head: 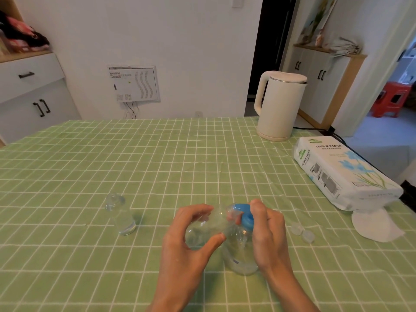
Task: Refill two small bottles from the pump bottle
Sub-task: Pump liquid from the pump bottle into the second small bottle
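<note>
The fingers [198,210] of the left hand [186,246] are curled round a small clear plastic bottle [199,233], with the thumb under it and the other fingers over the top. The bottle is held off the bench [157,154] and tipped on its side, its open end towards the right. The fingers [258,212] of the right hand [270,235] are bent over the round blue pump head [246,216] and rest on its top. That head sits on a clear pump bottle [238,253], which stands upright on the bench near the middle of the near edge, between the two hands. The held bottle's mouth meets the pump bottle at its neck, just below the blue head. The clear plastic there is blurred, so I cannot tell whether it touches the spout. A second small clear bottle [120,216] stands upright and uncapped, well apart to the left of the hands, and holds a little clear liquid at its base. Two small clear caps [301,231] lie side by side just right of the right hand. A loose white tissue [376,225] lies by the right edge. It is partly under a white tissue pack [344,174] printed with blue flowers, which runs along that edge. A cream electric kettle [279,106] stands at the far right corner. A green cloth with a white grid [90,167] covers the whole bench.
</note>
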Tool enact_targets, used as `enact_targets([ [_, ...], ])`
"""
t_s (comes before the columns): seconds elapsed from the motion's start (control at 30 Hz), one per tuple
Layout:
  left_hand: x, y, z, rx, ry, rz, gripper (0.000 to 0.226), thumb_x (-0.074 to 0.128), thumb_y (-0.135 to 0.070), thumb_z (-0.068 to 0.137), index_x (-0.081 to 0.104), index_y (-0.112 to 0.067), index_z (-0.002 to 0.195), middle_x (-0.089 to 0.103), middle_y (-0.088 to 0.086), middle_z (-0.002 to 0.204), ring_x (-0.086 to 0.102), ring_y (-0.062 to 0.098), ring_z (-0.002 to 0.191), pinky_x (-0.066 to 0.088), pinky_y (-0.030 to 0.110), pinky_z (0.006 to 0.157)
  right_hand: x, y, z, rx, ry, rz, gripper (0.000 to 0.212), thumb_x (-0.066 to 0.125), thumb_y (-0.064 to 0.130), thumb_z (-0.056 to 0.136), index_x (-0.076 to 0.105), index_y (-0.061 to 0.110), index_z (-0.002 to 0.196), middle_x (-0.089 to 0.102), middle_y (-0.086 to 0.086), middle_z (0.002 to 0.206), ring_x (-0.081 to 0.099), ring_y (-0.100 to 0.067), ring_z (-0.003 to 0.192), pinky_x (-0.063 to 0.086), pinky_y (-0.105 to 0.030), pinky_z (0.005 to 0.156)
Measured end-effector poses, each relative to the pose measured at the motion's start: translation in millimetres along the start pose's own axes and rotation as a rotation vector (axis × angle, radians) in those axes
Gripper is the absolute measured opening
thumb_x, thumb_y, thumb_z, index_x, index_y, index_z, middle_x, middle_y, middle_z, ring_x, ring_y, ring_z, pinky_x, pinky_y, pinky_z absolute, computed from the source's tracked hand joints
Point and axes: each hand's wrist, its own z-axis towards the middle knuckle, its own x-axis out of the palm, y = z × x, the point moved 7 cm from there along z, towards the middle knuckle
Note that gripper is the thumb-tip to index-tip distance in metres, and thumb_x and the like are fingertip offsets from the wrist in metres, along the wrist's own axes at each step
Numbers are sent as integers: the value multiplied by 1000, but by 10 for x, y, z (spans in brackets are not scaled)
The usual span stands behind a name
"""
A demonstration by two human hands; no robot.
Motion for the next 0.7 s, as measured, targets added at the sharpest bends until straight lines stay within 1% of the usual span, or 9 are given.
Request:
enact_targets([
  [0.07,-1,-5,-1,-2,-6,-11,45,87,-21,73,71,-30,114,74,-7,109,68,15,113,46,8,93,1,6,-2,0,-10,23,65,39,67,89,80,22,68,80,-4,73,75,-22,72,55,-26,69],
  [0.1,-3,-10,0,0,-7,-11,45,87,-21,72,71,-30,114,74,-7,109,69,14,113,46,8,93,3,0,-1,0,-13,28,69,40,69,89,79,17,67,80,-4,73,76,-20,73,54,-25,69],
  [0.17,-3,-19,-1,1,-7,-12,45,87,-21,72,71,-30,113,74,-8,108,69,13,112,46,8,93,6,-3,-1,3,-16,18,71,39,71,88,79,16,69,80,-5,73,75,-28,73,55,-36,71],
  [0.23,-1,-22,-4,-2,-8,-17,46,87,-21,71,71,-30,113,74,-8,108,69,13,112,46,8,93,10,16,-7,1,-11,-3,66,38,71,89,82,25,73,80,-5,74,72,-37,74,55,-47,73],
  [0.3,4,-27,-4,2,-10,-12,46,88,-21,71,71,-30,113,75,-8,108,69,14,112,47,8,93,7,28,-10,-8,-3,-3,65,37,71,90,82,27,72,81,-2,76,74,-33,73,55,-44,72],
  [0.47,12,-27,4,7,-17,-21,46,87,-19,69,72,-29,112,75,-8,106,70,11,111,46,6,92,21,0,3,-21,37,21,73,39,66,92,77,8,67,80,-6,75,77,-20,76,57,-32,77],
  [0.57,13,-15,7,7,-21,-24,47,87,-17,67,72,-27,110,75,-7,105,70,10,109,46,6,91,28,-12,15,-7,64,0,73,38,63,91,77,5,71,79,-9,74,76,-24,77,58,-40,79],
  [0.67,12,-1,3,3,-16,-13,47,87,-17,67,73,-26,110,75,-8,105,71,10,108,47,6,90,36,31,18,-27,80,-20,67,38,57,91,75,5,69,77,-9,70,71,-28,70,55,-43,73],
  [0.7,9,3,-2,0,-17,-12,46,87,-17,67,73,-26,110,75,-9,105,71,9,108,47,6,90,38,45,20,-37,83,-29,68,38,55,90,72,0,68,74,-12,67,67,-35,69,53,-47,71],
])
